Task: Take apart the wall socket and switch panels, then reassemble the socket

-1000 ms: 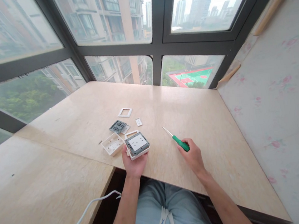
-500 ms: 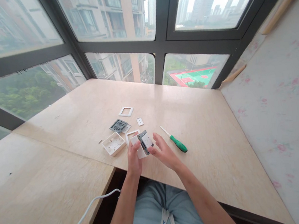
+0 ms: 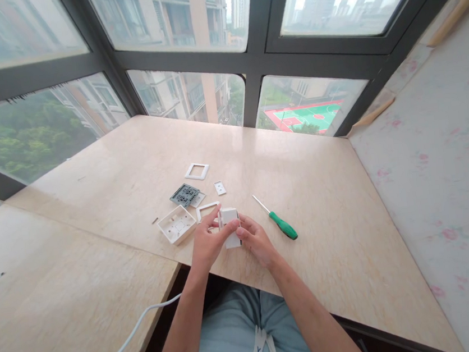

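My left hand (image 3: 208, 238) grips a white wall socket assembly (image 3: 233, 238) from the left, its thumb lying across the front. From the other side my right hand (image 3: 256, 240) closes on the same assembly, which is held on edge above the table's front. A dark strip shows at its right edge; fingers cover much of the rest. Just beyond lies a white frame (image 3: 206, 206), partly hidden by my left hand. Left of it stands an open white mounting box (image 3: 177, 225). To the right, a screwdriver (image 3: 283, 226) with a green handle lies with its tip pointing away.
Farther back are a grey socket back plate (image 3: 184, 194), another white frame (image 3: 197, 172) and a small white socket insert (image 3: 219, 188). A small screw (image 3: 155, 220) lies left of the box. A white cable (image 3: 137, 325) crosses the lower left. Windows and a papered wall border the stone-look tabletop (image 3: 344, 242).
My right hand, apart and open before, has closed on the socket assembly. The assembly has turned so its grey side no longer faces up. The view has shifted slightly.
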Demonstrator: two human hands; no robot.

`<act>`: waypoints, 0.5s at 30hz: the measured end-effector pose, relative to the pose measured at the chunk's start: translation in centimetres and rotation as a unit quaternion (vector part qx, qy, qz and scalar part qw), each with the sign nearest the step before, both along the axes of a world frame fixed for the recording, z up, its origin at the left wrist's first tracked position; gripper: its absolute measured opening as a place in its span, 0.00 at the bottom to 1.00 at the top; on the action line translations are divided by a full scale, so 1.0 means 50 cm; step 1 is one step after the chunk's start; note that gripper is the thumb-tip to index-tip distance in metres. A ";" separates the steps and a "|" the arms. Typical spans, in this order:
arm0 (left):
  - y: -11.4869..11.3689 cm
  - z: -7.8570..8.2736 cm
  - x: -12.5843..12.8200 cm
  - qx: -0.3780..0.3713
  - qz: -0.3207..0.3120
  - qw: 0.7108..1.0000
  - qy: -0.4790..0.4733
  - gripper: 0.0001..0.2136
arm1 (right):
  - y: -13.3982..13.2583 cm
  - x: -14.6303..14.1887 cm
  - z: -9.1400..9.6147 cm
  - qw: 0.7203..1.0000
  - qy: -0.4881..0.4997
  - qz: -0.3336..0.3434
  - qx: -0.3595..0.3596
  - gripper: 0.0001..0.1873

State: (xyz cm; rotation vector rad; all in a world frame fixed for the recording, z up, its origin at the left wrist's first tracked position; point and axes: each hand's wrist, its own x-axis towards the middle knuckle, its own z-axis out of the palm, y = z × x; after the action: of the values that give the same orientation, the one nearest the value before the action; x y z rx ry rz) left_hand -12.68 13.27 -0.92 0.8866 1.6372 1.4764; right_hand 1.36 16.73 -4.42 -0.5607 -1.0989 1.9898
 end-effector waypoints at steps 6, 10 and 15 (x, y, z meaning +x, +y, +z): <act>-0.009 0.014 -0.003 -0.006 -0.022 0.999 0.023 0.32 | -0.004 0.002 -0.012 0.999 0.007 -0.020 -0.035 0.29; -0.012 0.020 0.005 -0.026 -0.026 0.994 0.105 0.31 | -0.021 -0.013 -0.022 0.996 0.033 -0.070 -0.054 0.29; -0.012 0.000 0.020 0.008 0.033 0.999 0.037 0.33 | -0.043 -0.024 -0.020 0.992 0.066 -0.103 -0.033 0.29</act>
State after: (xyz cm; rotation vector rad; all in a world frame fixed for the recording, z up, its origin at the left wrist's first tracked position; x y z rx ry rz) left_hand -11.69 12.70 -0.94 0.9143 1.7265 1.5184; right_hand 0.14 14.59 -5.40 -0.5453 -0.8618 1.8609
